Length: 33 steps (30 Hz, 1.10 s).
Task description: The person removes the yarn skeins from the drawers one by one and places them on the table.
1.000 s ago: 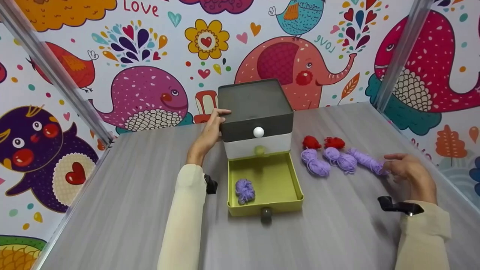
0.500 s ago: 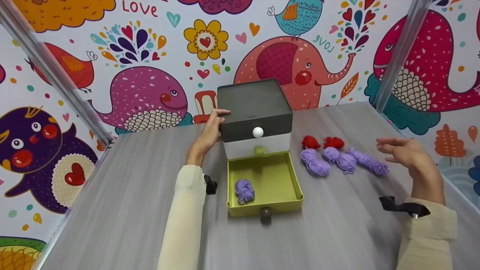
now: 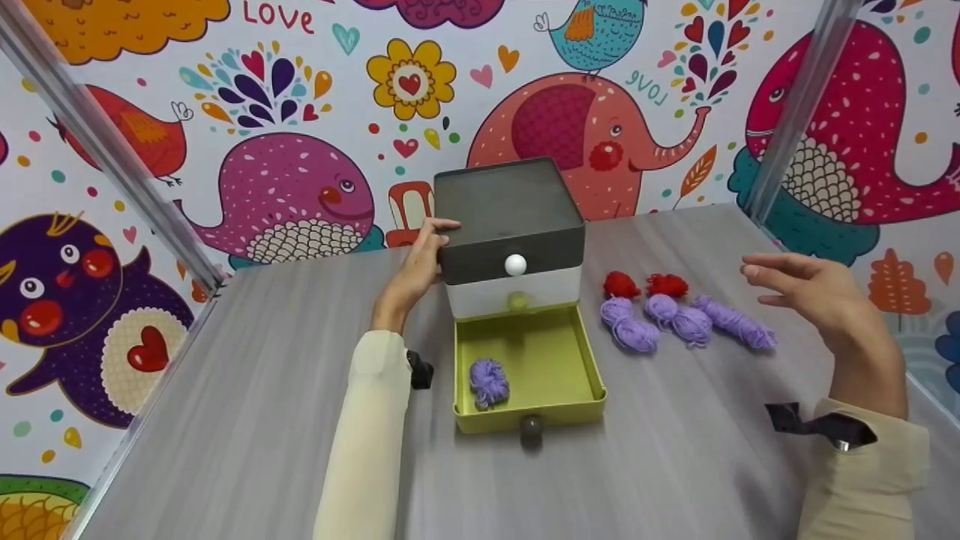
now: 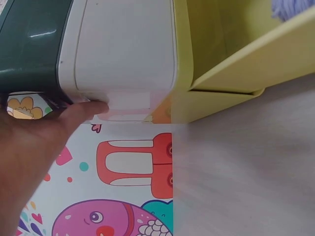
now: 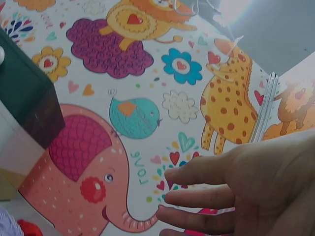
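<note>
A small drawer box [image 3: 517, 289] stands on the table, dark on top, white in the middle and yellow-green below. Its bottom drawer [image 3: 559, 367] is pulled out, with one purple yarn bundle [image 3: 489, 382] inside at the left. My left hand [image 3: 412, 274] holds the box's left side, a finger over the top edge; in the left wrist view the thumb [image 4: 88, 110] lies against the white section. Several purple yarn skeins [image 3: 630, 326] and two red yarn bundles [image 3: 621, 284] lie right of the box. My right hand [image 3: 814, 296] hovers beyond them, fingers extended, holding nothing.
The grey table [image 3: 285, 390] reaches back to a wall [image 3: 420, 150] printed with cartoon animals. Metal posts [image 3: 806, 112] stand at the corners. A dark knob [image 3: 532, 431] sticks out from the drawer front; a white knob [image 3: 515, 265] sits on the top section.
My right hand has lifted off the rightmost purple skein and moved up and right, away from the yarn. The left hand, the box and the yarn have stayed in place.
</note>
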### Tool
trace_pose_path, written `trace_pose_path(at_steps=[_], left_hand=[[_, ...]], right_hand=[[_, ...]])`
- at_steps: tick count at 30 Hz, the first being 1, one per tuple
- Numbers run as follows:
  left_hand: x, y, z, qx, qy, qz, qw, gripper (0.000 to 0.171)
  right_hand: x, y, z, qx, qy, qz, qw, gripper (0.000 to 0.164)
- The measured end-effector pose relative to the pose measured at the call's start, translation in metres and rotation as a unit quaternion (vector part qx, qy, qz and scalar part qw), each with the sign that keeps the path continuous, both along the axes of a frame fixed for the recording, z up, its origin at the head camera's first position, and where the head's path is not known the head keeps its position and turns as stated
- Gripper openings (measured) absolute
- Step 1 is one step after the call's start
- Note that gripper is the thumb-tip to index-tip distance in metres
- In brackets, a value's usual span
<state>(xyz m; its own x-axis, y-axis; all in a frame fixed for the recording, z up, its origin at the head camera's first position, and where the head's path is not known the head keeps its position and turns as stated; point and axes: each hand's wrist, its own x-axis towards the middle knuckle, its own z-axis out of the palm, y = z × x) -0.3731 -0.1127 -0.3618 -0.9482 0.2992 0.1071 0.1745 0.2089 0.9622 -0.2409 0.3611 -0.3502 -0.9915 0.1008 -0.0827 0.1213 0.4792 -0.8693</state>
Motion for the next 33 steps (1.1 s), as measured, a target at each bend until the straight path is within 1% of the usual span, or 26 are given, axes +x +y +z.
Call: trace_pose_path(at_steps=[4, 10, 15, 19, 22, 33], left_hand=[[0.000, -0.001, 0.000, -0.006, 0.004, 0.001, 1.0000, 0.040], [0.000, -0.002, -0.001, 0.000, 0.009, -0.006, 0.9999, 0.040], [0.000, -0.002, -0.001, 0.001, 0.008, -0.008, 0.9999, 0.040], [0.000, -0.001, 0.000, 0.005, 0.004, -0.008, 0.9999, 0.040], [-0.001, -0.001, -0.001, 0.005, -0.001, -0.005, 1.0000, 0.040], [-0.001, -0.002, -0.001, -0.002, 0.001, -0.008, 1.0000, 0.040]], right_hand=[[0.002, -0.015, 0.007, 0.003, 0.020, 0.017, 1.000, 0.064], [0.002, -0.048, 0.016, 0.044, 0.036, 0.022, 0.998, 0.067], [0.002, -0.074, 0.020, 0.044, 0.052, 0.029, 0.997, 0.065], [0.003, -0.090, 0.020, 0.038, 0.059, 0.027, 0.997, 0.066], [0.003, -0.101, 0.020, 0.037, 0.066, 0.034, 0.997, 0.066], [-0.002, -0.137, 0.010, 0.062, 0.084, 0.096, 0.990, 0.061]])
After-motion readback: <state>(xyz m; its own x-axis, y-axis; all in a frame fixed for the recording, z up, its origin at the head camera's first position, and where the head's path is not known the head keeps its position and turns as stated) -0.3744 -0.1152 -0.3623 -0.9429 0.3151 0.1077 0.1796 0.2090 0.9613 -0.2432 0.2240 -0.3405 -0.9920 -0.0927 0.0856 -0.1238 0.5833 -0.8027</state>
